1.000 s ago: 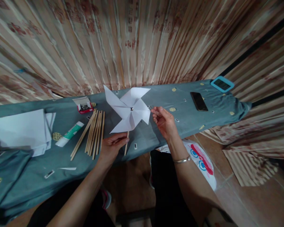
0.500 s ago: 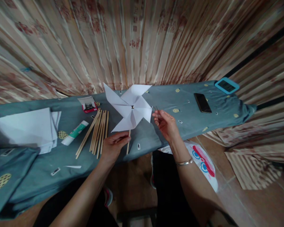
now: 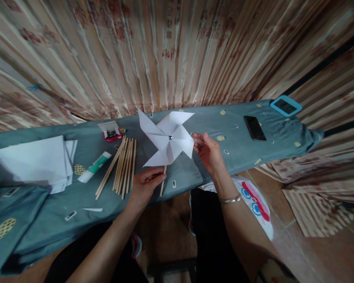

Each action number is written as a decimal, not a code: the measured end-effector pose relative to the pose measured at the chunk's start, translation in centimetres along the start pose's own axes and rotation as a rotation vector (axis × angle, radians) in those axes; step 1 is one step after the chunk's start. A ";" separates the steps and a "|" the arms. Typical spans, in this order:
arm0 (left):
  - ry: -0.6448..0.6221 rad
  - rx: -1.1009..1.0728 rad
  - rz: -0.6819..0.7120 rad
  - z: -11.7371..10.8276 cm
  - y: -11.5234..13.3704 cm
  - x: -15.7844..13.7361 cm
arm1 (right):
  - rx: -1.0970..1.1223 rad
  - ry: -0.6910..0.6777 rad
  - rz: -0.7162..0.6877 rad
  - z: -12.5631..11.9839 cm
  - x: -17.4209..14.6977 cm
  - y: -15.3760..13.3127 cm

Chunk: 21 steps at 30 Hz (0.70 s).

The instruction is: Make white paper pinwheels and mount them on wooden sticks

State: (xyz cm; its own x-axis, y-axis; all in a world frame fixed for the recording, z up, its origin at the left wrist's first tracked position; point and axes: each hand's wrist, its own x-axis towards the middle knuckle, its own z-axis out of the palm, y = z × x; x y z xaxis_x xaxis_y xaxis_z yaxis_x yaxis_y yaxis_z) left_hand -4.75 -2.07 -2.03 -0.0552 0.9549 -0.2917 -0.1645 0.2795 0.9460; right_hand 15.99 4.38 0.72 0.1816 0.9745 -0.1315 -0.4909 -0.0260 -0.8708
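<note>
A white paper pinwheel [image 3: 165, 147] with several folded blades faces me, held above the cloth-covered table. A shiny round pin sits at its centre. My left hand [image 3: 147, 182] pinches its thin wooden stick [image 3: 163, 188] just below the blades. Beside the rightmost blade is my right hand [image 3: 208, 151], its fingers loosely bent and the thumb raised apart, with nothing visible in it. Whether its fingertips touch the paper I cannot tell.
Several wooden sticks [image 3: 124, 165] lie left of the pinwheel, near a glue stick [image 3: 94, 167] and a small open red box [image 3: 111, 135]. White paper sheets [image 3: 32, 161] are stacked at the left. A phone [image 3: 255, 128] and a blue-framed digital clock [image 3: 285, 106] occupy the right end.
The pinwheel and my left hand have shifted slightly right and down in the view. My right hand's pinched fingers have loosened, with the thumb now lifted.
</note>
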 end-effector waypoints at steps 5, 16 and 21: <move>0.020 -0.016 -0.001 0.0 0.0 0.0 | -0.015 -0.015 -0.004 0.1 0.3 0.0; -0.024 0.034 -0.029 -0.1 -0.2 -0.2 | -0.156 -0.162 -0.009 -0.3 0.1 -0.6; -0.035 0.068 -0.016 -0.2 -0.3 -0.2 | -0.223 -0.171 0.050 -0.4 -0.1 -0.9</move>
State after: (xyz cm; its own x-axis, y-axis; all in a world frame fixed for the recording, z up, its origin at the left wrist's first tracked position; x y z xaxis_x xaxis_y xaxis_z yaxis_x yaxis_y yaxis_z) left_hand -4.85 -2.33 -2.29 -0.0188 0.9529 -0.3027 -0.0981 0.2995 0.9490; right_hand 16.72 4.22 1.32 0.0056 0.9937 -0.1118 -0.2930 -0.1052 -0.9503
